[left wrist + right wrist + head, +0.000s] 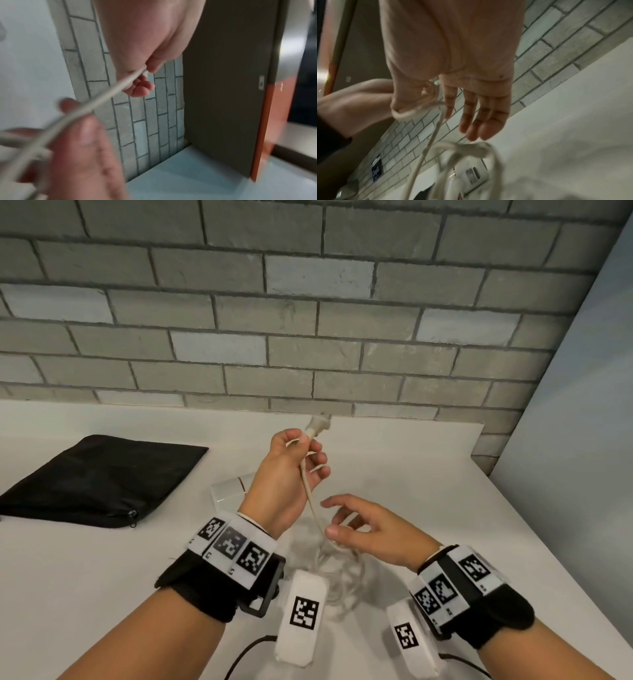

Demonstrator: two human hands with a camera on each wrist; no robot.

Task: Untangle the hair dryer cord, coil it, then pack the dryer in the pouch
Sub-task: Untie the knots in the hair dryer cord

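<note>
pouch left, bare counter right

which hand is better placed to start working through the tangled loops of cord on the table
Right, probably. The right hand hovers just above the loose cord loops on the table, fingers relaxed, only thumb and forefinger guiding the cord. The left hand is raised, gripping the cord just below the plug, so it is occupied.

No words or numbers can be read. The wrist bands bear only black-and-white square code patterns, and the hair dryer carries a printed label — too blurred to make out.
</note>
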